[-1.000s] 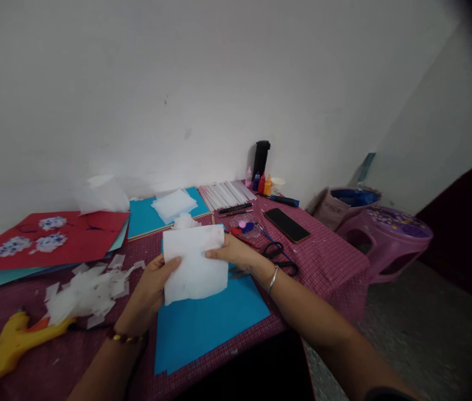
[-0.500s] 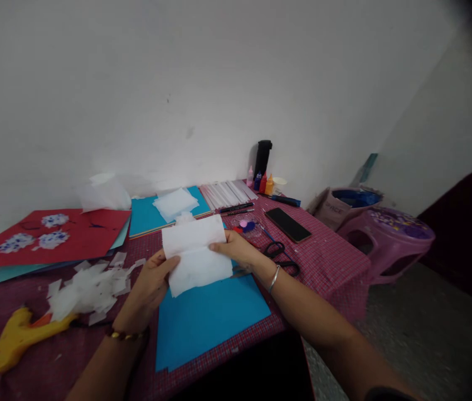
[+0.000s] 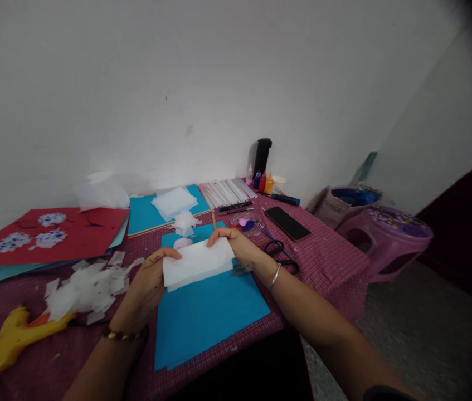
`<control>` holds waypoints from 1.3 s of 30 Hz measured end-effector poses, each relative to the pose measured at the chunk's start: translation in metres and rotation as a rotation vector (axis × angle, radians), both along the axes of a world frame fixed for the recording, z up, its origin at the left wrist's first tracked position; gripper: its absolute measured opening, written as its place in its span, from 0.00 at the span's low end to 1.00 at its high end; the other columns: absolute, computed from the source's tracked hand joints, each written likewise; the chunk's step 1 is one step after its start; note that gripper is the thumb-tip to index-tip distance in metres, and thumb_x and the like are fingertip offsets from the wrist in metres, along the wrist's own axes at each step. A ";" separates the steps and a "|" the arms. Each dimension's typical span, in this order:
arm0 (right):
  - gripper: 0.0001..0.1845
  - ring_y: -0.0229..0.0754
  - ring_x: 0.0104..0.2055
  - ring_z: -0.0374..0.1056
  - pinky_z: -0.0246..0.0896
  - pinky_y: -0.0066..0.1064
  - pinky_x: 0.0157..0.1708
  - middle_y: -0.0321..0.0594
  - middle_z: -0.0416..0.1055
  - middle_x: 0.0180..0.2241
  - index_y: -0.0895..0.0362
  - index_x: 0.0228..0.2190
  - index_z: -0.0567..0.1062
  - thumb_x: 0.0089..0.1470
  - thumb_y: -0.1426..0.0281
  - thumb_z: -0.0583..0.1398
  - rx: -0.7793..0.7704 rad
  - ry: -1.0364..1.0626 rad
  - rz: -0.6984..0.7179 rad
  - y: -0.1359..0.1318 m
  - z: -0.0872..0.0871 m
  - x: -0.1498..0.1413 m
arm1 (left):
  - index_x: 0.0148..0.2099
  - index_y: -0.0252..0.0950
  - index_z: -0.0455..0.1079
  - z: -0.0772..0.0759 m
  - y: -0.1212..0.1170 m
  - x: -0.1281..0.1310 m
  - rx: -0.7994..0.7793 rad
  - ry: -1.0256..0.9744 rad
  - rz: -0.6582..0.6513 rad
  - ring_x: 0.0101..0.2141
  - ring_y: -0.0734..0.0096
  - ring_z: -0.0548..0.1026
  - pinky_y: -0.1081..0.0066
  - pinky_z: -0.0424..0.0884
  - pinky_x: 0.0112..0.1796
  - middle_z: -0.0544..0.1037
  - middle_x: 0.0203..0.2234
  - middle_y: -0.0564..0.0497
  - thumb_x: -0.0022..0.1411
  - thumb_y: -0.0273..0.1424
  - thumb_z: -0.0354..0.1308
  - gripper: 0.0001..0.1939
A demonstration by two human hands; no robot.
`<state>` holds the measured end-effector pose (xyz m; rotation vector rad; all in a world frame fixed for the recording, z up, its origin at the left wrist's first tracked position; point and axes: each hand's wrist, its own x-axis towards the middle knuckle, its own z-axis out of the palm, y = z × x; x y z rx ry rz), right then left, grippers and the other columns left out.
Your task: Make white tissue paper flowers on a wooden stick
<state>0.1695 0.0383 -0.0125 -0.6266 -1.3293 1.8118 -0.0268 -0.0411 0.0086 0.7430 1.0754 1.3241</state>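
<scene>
A white tissue sheet (image 3: 197,263), folded in half into a long strip, is held above a blue paper sheet (image 3: 206,312) on the table. My left hand (image 3: 149,283) pinches the strip's left end with thumb on top. My right hand (image 3: 236,245) grips the right end, fingers curled over the top edge. Both wrists wear bangles. Just behind the strip lie a small white tissue puff (image 3: 185,221) and a pinkish bit of tissue on the blue sheet.
A red sheet with tissue flowers (image 3: 47,236) and cut tissue scraps (image 3: 87,287) lie at left, a yellow glue gun (image 3: 14,340) in front of them. Scissors (image 3: 280,253), a phone (image 3: 288,223), pens, paint bottles (image 3: 261,181) and a black flask (image 3: 262,156) sit at right. A purple stool (image 3: 386,236) stands beyond the table edge.
The tissue sheet was open and upright between both hands; its top half has come down, so it is now a folded strip held lower. The tissue puff behind it has come into sight.
</scene>
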 end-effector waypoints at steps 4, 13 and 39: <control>0.03 0.30 0.16 0.59 0.48 0.20 0.16 0.33 0.68 0.18 0.60 0.22 0.73 0.40 0.73 0.63 0.029 -0.043 0.031 -0.002 0.001 0.003 | 0.22 0.36 0.71 -0.003 0.001 -0.003 0.060 -0.003 -0.048 0.14 0.74 0.69 0.78 0.62 0.13 0.75 0.16 0.55 0.40 0.24 0.65 0.05; 0.05 0.30 0.19 0.61 0.50 0.21 0.18 0.35 0.69 0.21 0.61 0.20 0.73 0.41 0.72 0.63 0.140 -0.072 0.059 0.004 0.002 0.009 | 0.25 0.34 0.70 -0.008 0.005 -0.007 0.063 -0.029 -0.081 0.13 0.74 0.69 0.78 0.62 0.13 0.75 0.15 0.54 0.42 0.23 0.64 0.06; 0.20 0.43 0.45 0.65 0.56 0.37 0.49 0.44 0.70 0.45 0.57 0.47 0.70 0.53 0.77 0.52 0.971 -0.985 -0.046 -0.024 0.029 0.113 | 0.34 0.39 0.73 -0.031 0.014 -0.011 0.054 -0.219 0.171 0.26 0.69 0.76 0.77 0.72 0.26 0.77 0.19 0.59 0.43 0.16 0.63 0.16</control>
